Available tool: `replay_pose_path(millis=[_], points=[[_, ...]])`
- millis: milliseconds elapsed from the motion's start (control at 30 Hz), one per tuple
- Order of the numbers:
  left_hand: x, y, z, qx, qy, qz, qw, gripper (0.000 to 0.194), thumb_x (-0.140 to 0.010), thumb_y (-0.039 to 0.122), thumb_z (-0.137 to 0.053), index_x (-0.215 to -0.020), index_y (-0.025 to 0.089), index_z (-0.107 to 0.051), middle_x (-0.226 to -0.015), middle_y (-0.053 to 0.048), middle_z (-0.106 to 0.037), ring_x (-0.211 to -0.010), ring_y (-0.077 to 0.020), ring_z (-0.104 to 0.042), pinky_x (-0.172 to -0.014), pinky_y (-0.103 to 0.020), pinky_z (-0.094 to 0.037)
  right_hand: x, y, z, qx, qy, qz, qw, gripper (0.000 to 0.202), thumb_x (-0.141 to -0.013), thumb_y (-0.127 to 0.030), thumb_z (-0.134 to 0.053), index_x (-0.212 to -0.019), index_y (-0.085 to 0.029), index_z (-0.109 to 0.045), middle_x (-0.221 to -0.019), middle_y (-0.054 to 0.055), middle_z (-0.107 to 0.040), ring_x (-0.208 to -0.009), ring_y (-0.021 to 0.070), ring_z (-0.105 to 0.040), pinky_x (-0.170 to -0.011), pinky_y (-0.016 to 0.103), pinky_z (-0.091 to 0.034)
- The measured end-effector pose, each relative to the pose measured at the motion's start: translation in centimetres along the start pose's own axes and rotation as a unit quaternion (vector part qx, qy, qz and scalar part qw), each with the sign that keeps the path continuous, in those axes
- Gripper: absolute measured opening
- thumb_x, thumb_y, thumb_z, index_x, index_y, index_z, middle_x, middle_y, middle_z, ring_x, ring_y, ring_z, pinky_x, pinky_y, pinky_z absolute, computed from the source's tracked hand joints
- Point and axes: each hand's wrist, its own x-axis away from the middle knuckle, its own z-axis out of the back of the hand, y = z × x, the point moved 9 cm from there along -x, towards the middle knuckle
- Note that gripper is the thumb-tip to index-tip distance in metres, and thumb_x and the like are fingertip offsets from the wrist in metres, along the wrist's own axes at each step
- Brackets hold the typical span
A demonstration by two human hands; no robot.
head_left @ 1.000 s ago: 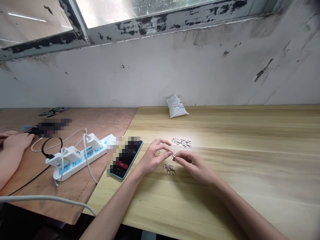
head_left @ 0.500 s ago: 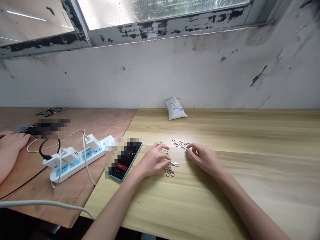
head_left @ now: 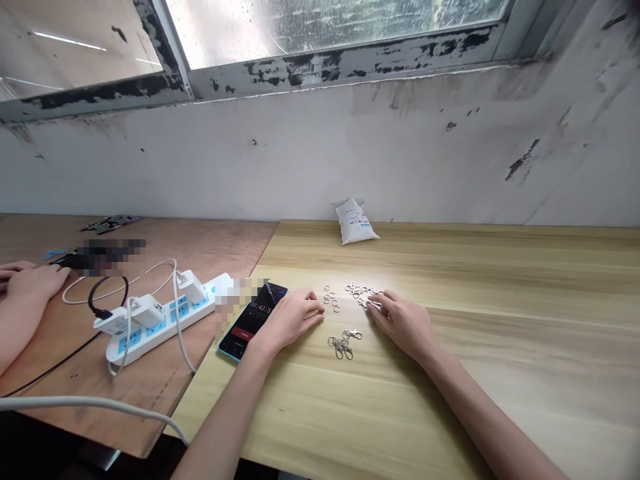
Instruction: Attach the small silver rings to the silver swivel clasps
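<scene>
My left hand (head_left: 296, 319) rests beside several small metal rings (head_left: 331, 298), its fingers drawn together. Whatever may be between its fingertips is too small to make out. At the pile of silver swivel clasps (head_left: 356, 289), my right hand (head_left: 404, 325) has its thumb and fingers closed at a clasp (head_left: 362, 303) on the near side. The fingers partly cover that pile. Nearer to me lies a smaller group of clasps with rings (head_left: 341, 347), touched by neither hand.
A phone (head_left: 245, 333) showing a timer lies left of my left hand, partly under the wrist. Beyond it are a power strip (head_left: 167, 320) with chargers and cables, and another person's hand (head_left: 43, 280). A white plastic packet (head_left: 356, 223) sits by the wall.
My left hand has drawn back to the left, its fingers closing, and uncovers the rings. My right hand stays at the pile, where a clasp now sits apart at its fingertips.
</scene>
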Motion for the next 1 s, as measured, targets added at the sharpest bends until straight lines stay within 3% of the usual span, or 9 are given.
replay_pose_path(millis=[233, 433, 600, 767, 1000], points=[[-0.4, 1.2, -0.8, -0.034, 0.000, -0.037, 0.999, 0.019, -0.093, 0.024, -0.052, -0.084, 0.022, -0.069, -0.090, -0.004, -0.064, -0.087, -0.0192, -0.059, -0.076, -0.031, -0.044, 0.0, -1.2, -0.4, 0.023, -0.032, 0.018, 0.999, 0.030, -0.097, -0.033, -0.043, -0.095, -0.026, -0.072, -0.088, 0.003, -0.068, -0.063, 0.0144, -0.062, -0.053, 0.026, -0.030], [-0.6, 1.9, -0.8, 0.024, 0.012, -0.039, 0.999, 0.015, -0.094, 0.020, -0.051, -0.090, 0.020, -0.065, -0.095, -0.004, -0.066, -0.091, -0.0184, -0.060, -0.082, -0.032, -0.046, 0.0, -1.9, -0.6, 0.062, -0.032, 0.022, 0.997, 0.032, -0.098, -0.037, -0.041, -0.121, -0.029, -0.062, -0.098, 0.004, -0.065, -0.054, 0.0123, -0.057, -0.047, 0.026, -0.024], [-0.8, 1.8, -0.6, 0.070, 0.034, -0.014, 0.997, 0.009, -0.085, 0.013, -0.060, -0.082, 0.020, -0.064, -0.086, -0.001, -0.068, -0.086, -0.0174, -0.060, -0.081, -0.031, -0.045, 0.0, -2.5, -0.8, 0.054, -0.041, 0.045, 0.997, 0.029, -0.098, -0.032, -0.040, -0.097, -0.023, -0.067, -0.092, 0.003, -0.064, -0.058, 0.0119, -0.058, -0.049, 0.025, -0.025], [-0.8, 2.3, -1.5, 0.080, 0.026, -0.020, 0.996, 0.013, -0.081, 0.007, -0.058, -0.081, 0.019, -0.063, -0.082, -0.001, -0.066, -0.081, -0.0158, -0.058, -0.074, -0.027, -0.045, 0.2, -3.1, -0.8, 0.047, -0.047, 0.068, 0.995, 0.030, -0.099, -0.030, -0.038, -0.091, -0.020, -0.066, -0.091, 0.004, -0.063, -0.060, 0.0124, -0.059, -0.049, 0.026, -0.024], [-1.0, 3.3, -2.2, 0.045, 0.031, -0.021, 0.998, 0.009, -0.089, 0.023, -0.058, -0.093, 0.019, -0.066, -0.091, -0.003, -0.065, -0.087, -0.0175, -0.060, -0.078, -0.029, -0.045, 0.3, -3.4, -0.9, 0.044, -0.045, 0.073, 0.995, 0.028, -0.099, -0.029, -0.039, -0.092, -0.020, -0.065, -0.092, 0.003, -0.063, -0.062, 0.0124, -0.060, -0.050, 0.026, -0.024]])
